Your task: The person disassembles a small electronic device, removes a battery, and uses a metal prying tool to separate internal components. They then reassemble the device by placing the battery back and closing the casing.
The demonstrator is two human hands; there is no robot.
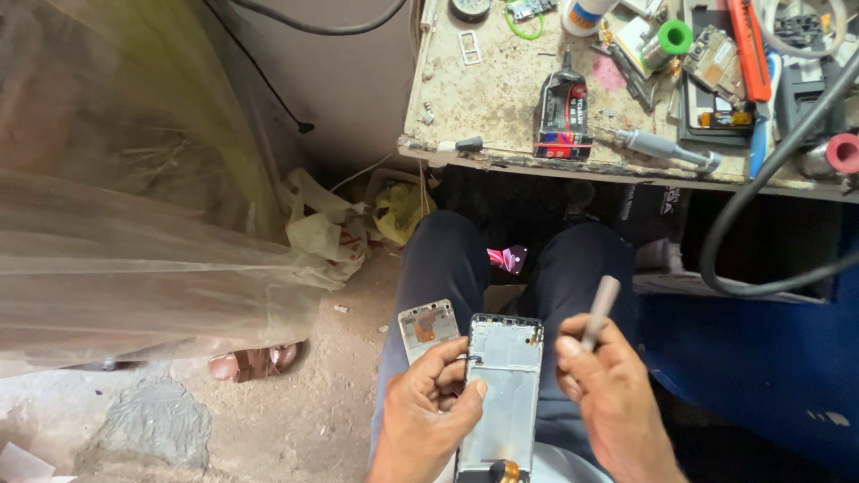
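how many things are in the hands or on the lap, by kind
phone frame, in left hand: 1
grey tool handle, in right hand: 1
small phone part on left thigh: 1
pink scrap between the knees: 1
total: 4

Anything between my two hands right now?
Yes: in the head view, the opened phone frame lies between them. The left hand grips its left edge; the right hand, holding a grey tool, sits beside it.

A worn, stained bench point(501, 98) carries a black glue tube point(562, 116) near its front edge, a grey screwdriver point(667, 148) beside it, an orange box cutter point(750, 49), a green-capped roll point(673, 38) and small circuit boards point(716, 58). The dirt floor point(295, 402) below holds crumpled plastic bags point(331, 228).
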